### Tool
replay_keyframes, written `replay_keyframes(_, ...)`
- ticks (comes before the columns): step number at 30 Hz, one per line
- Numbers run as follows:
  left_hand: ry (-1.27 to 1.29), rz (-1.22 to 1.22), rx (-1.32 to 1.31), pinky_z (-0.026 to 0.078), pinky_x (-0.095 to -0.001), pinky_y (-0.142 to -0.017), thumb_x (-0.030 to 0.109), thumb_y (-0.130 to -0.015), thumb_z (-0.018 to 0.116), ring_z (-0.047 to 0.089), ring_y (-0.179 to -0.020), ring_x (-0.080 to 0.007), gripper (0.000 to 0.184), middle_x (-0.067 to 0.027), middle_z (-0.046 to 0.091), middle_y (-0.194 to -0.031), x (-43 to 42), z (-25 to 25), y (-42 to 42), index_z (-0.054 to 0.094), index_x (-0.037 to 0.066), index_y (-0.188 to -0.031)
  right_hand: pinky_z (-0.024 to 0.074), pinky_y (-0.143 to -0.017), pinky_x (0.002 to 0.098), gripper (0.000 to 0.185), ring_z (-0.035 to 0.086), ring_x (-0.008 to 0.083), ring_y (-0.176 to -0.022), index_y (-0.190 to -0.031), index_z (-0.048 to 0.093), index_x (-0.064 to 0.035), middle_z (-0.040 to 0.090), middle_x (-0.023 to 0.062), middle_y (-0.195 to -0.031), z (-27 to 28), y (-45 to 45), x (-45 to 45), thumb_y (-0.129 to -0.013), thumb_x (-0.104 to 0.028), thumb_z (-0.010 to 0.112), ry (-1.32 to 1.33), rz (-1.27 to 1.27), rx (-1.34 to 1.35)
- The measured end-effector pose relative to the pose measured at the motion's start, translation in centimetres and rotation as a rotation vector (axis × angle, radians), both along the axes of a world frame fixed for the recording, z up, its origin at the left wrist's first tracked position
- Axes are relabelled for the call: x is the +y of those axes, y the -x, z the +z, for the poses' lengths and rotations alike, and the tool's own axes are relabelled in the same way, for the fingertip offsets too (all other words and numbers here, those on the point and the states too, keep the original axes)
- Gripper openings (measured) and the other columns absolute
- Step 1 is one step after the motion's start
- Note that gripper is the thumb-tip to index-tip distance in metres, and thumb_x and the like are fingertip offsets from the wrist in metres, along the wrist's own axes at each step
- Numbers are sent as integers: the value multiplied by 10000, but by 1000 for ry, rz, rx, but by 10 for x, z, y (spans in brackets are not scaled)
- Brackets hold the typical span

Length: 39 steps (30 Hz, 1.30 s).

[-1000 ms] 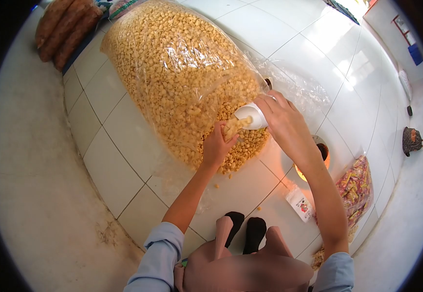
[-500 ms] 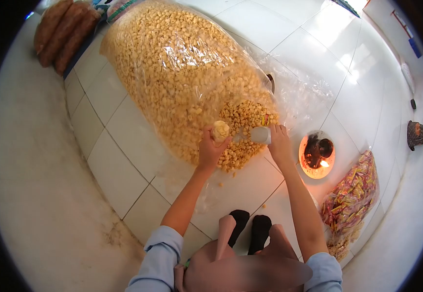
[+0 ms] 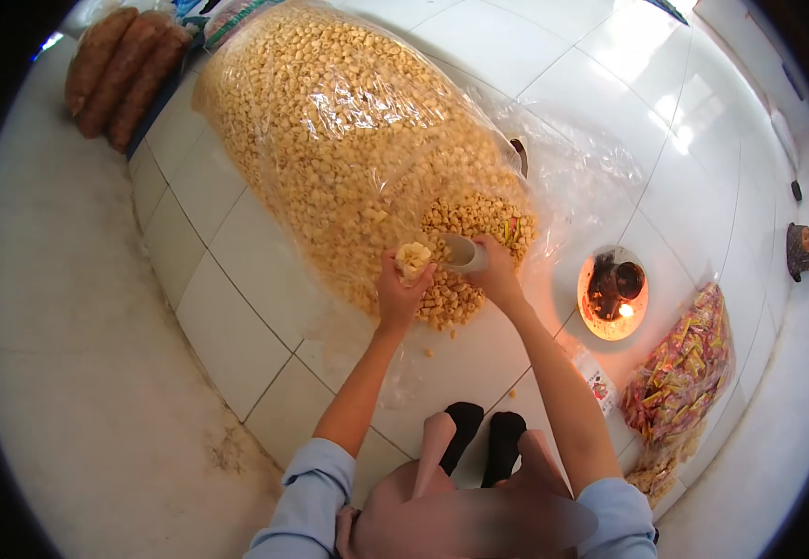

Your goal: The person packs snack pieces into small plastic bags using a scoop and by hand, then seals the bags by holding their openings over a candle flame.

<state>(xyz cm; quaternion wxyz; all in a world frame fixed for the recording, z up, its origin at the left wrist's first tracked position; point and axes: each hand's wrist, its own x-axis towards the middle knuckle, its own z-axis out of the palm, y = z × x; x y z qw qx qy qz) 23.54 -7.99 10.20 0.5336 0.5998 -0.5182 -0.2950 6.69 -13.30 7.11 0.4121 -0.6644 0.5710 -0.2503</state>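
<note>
My left hand (image 3: 399, 298) is closed around a small clear plastic bag (image 3: 413, 261) filled to its top with pale yellow puffed snacks. In my right hand (image 3: 497, 272) is a whitish cup (image 3: 466, 254), lying on its side with its mouth towards the small bag. A few snack pieces show at the cup's mouth. Both hands are over the open end of a huge clear sack (image 3: 330, 140) of the same snacks. Loose snacks (image 3: 455, 303) lie exposed there, with a small colourful packet (image 3: 513, 229) among them.
Right of my hands, a lit flame burns on a round plate (image 3: 586, 312) holding a dark can. Beyond it lies a bag of colourful small packets (image 3: 679, 368). Long brown filled bags (image 3: 129, 79) stand at the upper left. White tiles (image 3: 265, 303) cover the floor.
My right hand has moved left with the cup, bringing the cup's mouth close to the small bag. My left hand with the bag has shifted only slightly.
</note>
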Motion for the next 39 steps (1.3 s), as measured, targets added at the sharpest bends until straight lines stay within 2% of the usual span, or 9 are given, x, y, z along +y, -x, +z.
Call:
replay_keyframes(10, -156, -81, -85, 482, -294, -703, 222, -770, 658, 608, -825, -196, 406, -108, 600, -889, -19, 16, 23, 435, 41, -1057, 413, -871, 360, 535, 429, 275, -1098, -1084, 465, -82, 509, 79, -1075, 190, 44, -14, -595, 17, 659, 420, 113, 205)
replay_keyframes(14, -113, -123, -44, 474, -295, -675, 260, -762, 661, 602, -790, -204, 453, -116, 594, -891, -27, 15, 29, 427, 28, -1073, 460, -834, 336, 490, 437, 244, -1107, -1074, 471, -74, 508, 49, -1091, 212, 33, -11, -620, 53, 601, 581, 251, 446)
replay_keyframes(20, -161, -203, -50, 461, -298, -669, 235, -788, 610, 580, -792, -200, 448, -129, 569, -916, -28, 11, 22, 390, 18, -1112, 452, -850, 332, 466, 437, 242, -1110, -1073, 475, -79, 510, 41, -1104, 198, 26, -12, -635, 39, 585, 744, 243, 578)
replay_keyframes(24, -91, -228, 59, 444, -310, -741, 212, -823, 551, 552, -869, -209, 445, -144, 533, -977, -24, 8, 16, 337, 15, -1160, 449, -848, 342, 479, 430, 238, -1120, -1085, 463, -76, 507, 38, -1107, 189, 33, -16, -635, 30, 592, 644, 135, 448)
replay_keyframes(28, -108, -233, 26, 417, -320, -814, 196, -839, 519, 532, -919, -223, 450, -156, 513, -1024, -20, 4, 6, 301, 4, -1183, 413, -871, 364, 553, 434, 283, -1091, -1109, 446, -80, 491, 89, -1121, 111, 44, -23, -605, 8, 656, 382, -28, 330)
replay_keyframes(31, 78, -282, 89, 382, -330, -874, 175, -849, 491, 504, -982, -234, 444, -170, 483, -1069, -21, -5, 6, 281, -15, -1191, 390, -887, 375, 586, 432, 311, -1069, -1112, 442, -75, 484, 120, -1124, 35, 36, -12, -589, -1, 694, 236, -116, 237)
replay_keyframes(36, 18, -397, 141, 334, -338, -930, 171, -852, 482, 435, -1092, -232, 446, -183, 430, -1142, -17, -2, 8, 275, -24, -1195, 363, -920, 379, 575, 415, 311, -1093, -1145, 435, -61, 490, 128, -1130, -7, 22, 4, -638, -67, 704, 96, -127, 107)
replay_keyframes(38, 11, -406, 125, 334, -336, -932, 173, -854, 483, 441, -1087, -229, 451, -179, 432, -1143, -17, -3, 7, 273, -25, -1200, 331, -956, 362, 541, 402, 280, -1139, -1177, 443, -46, 491, 126, -1162, -2, 18, 1, -704, -144, 687, 497, -105, 206)
replay_keyframes(39, 5, -414, 111, 334, -334, -934, 175, -856, 484, 446, -1082, -226, 455, -174, 434, -1144, -18, -4, 7, 270, -26, -1204, 331, -956, 362, 541, 402, 280, -1139, -1177, 443, -46, 491, 126, -1162, 2, 19, 0, -704, -144, 687, 497, -106, 207)
